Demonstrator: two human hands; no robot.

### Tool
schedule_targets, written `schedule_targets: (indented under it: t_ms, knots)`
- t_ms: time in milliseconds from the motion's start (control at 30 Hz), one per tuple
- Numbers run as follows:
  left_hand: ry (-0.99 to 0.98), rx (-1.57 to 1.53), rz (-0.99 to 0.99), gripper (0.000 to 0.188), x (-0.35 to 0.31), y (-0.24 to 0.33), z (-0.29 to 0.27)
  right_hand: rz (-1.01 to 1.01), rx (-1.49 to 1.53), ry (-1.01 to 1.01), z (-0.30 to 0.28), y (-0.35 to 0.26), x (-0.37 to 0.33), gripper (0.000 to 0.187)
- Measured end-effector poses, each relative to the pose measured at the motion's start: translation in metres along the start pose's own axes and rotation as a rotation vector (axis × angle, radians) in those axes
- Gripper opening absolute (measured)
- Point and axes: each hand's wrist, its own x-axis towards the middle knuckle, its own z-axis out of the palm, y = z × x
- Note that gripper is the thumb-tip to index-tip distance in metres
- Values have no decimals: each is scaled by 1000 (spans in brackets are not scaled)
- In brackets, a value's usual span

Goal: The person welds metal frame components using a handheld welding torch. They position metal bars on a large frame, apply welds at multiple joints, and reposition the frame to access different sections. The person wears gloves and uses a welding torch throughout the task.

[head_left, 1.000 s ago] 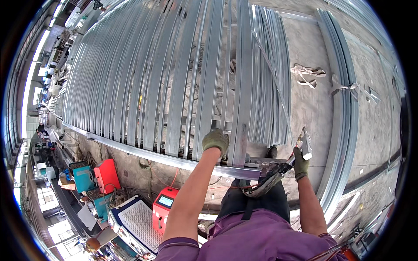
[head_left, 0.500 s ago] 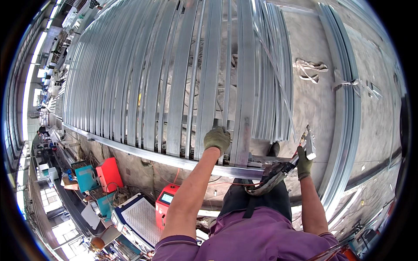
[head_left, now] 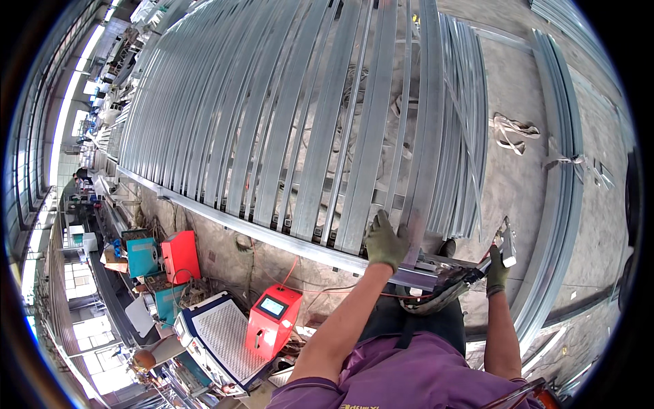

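My left hand (head_left: 387, 242), in an olive work glove, is over the near end of a row of galvanized steel tubes (head_left: 368, 157), close to the front rail (head_left: 293, 245). Its fingers are apart and nothing shows in them; whether the palm touches the metal I cannot tell. A wide tube (head_left: 424, 157) runs just to its right. On the right, my right hand (head_left: 498, 274), gloved alike, is closed round a handheld welding torch (head_left: 508, 251) with a silver, boxy body and its tip pointing away from me. A dark sheathed cable (head_left: 446, 290) trails from the torch across my waist.
Right of the frame lie a bundle of thin steel tubes (head_left: 460, 136), a pale strap (head_left: 512, 133) and a long tied stack of profiles (head_left: 562, 157) on concrete. At lower left stand a red machine with a screen (head_left: 274, 317) and a white-and-blue cabinet (head_left: 221, 344).
My view has shifted, so the scene sits farther right. My left hand has moved right and nearer to me, and its curled fingers have spread. My right hand still holds the torch.
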Motion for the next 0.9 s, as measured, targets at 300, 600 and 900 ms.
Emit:
schedule_targets:
  t_ms: [300, 600, 900]
  knots:
    - [391, 170, 86, 65, 13, -93, -52, -48, -3, 4, 11, -23, -13, 24]
    - [158, 342, -223, 85, 35, -82, -58, -11, 5, -2, 4, -4, 0, 33]
    - [-130, 367, -279, 55, 68, -83, -104, 14, 14, 4, 5, -8, -1, 35]
